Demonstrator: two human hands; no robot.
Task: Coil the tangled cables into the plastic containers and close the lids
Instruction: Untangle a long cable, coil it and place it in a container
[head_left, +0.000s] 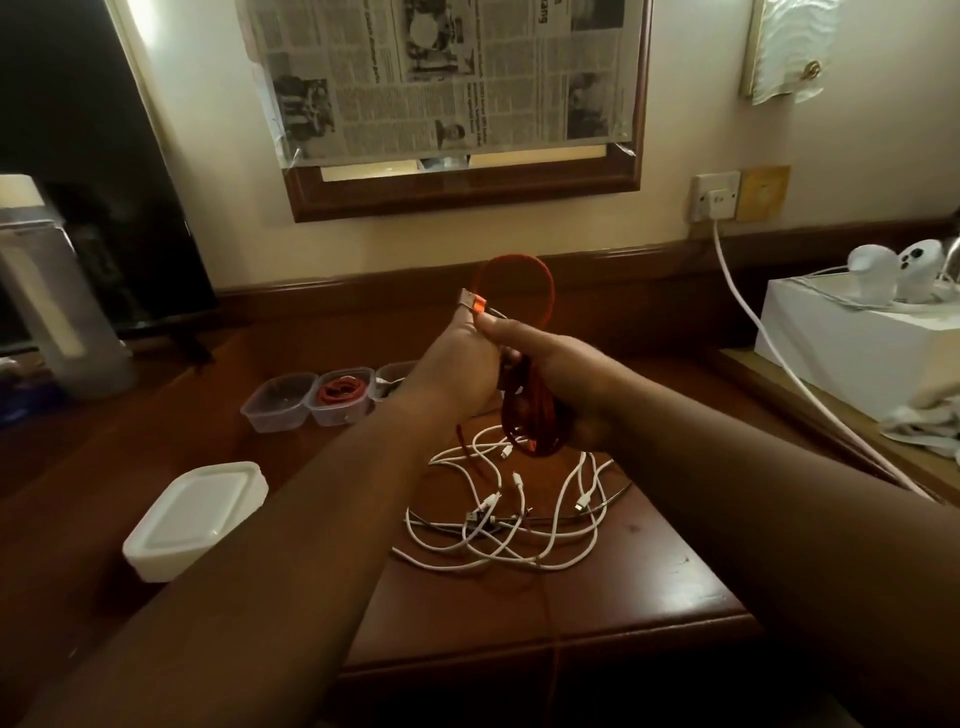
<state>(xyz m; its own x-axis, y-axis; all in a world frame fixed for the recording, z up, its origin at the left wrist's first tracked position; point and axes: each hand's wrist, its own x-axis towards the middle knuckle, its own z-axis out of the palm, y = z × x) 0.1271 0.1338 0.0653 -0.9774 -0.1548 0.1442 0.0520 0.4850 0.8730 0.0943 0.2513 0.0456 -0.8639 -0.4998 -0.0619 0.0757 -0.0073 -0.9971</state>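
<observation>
Both hands hold the red cable (524, 410): the left hand (457, 364) pinches its plug, the right hand (566, 384) grips the coil. The tail may drag the white cables (519, 499).

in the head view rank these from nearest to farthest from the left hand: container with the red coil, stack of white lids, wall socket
From the left hand:
1. container with the red coil, just to its left on the desk.
2. stack of white lids, lower left, nearer the camera.
3. wall socket, up on the wall to the right.

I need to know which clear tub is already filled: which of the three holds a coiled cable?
The middle tub, with a red coil inside. The left tub looks empty; the right one is mostly hidden.
</observation>
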